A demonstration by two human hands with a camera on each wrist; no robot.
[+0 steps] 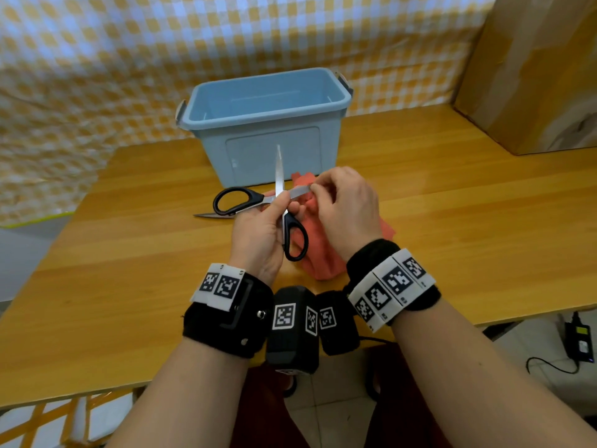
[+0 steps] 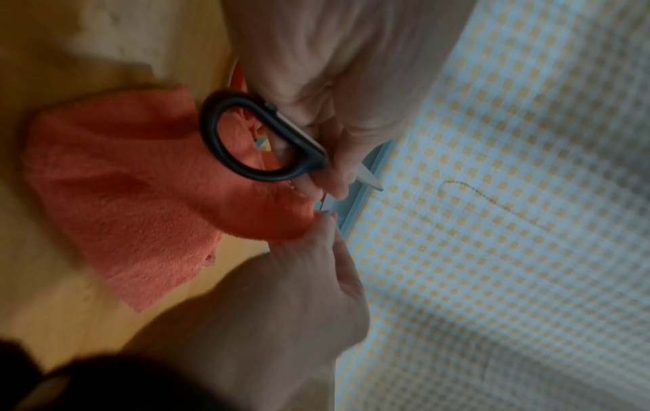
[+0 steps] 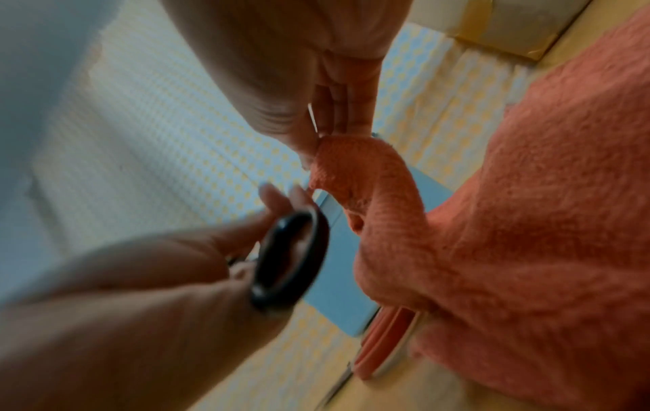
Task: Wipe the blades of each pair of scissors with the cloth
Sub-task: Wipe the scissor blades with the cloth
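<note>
Scissors [image 1: 280, 202] with black loop handles are held wide open above the wooden table [image 1: 452, 202], in front of the blue plastic bin [image 1: 268, 124]. One blade points up and away; the other runs right into the orange cloth [image 1: 319, 253].

The left hand [image 1: 258, 234] pinches the scissors at the pivot. The right hand [image 1: 345, 208] squeezes a fold of cloth around the sideways blade, and the rest of the cloth hangs down to the table.

The main risk, I judge, is a cut. If the fold is thin or slips off the edge during a stroke, the fingers meet bare steel. The free blade could also swing shut on the left thumb if the pivot grip loosens. What looks like a second blade tip [image 1: 206, 215] lies on the table at the left, partly hidden.
</note>
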